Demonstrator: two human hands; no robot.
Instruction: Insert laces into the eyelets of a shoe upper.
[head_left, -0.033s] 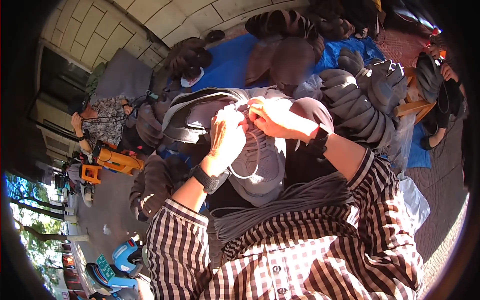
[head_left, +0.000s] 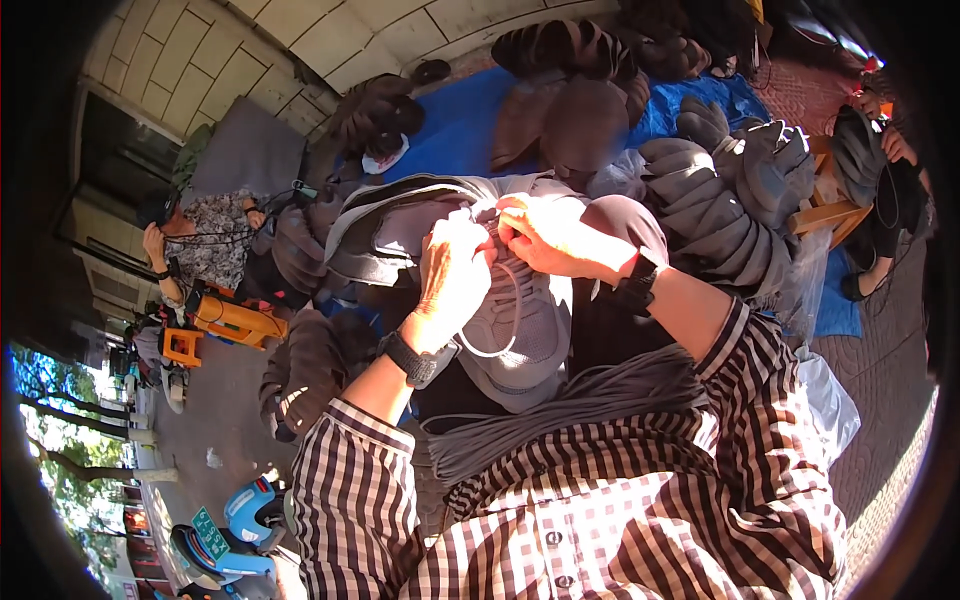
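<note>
A grey shoe upper (head_left: 525, 340) lies over my lap with its rounded toe toward me. My left hand (head_left: 455, 268) is closed at the row of eyelets, its fingers pinching a shoelace (head_left: 517, 312). A pale loop of that lace hangs across the front of the shoe. Close beside it, my right hand (head_left: 550, 238) pinches at the lacing too, fingertips pressed together; the exact grip is hidden by the fingers and strong glare. Past my hands spreads the open collar (head_left: 350, 240) of grey shoe material. A bundle of grey laces (head_left: 560, 405) rests across my lap.
Stacked grey shoe uppers (head_left: 700, 205) stand at the right, near a wooden stool (head_left: 830, 215). A blue tarp (head_left: 450, 120) covers ground ahead. Another person (head_left: 215, 240) sits at the left by a yellow stool (head_left: 235, 322). A clear plastic bag (head_left: 828, 405) lies at my right.
</note>
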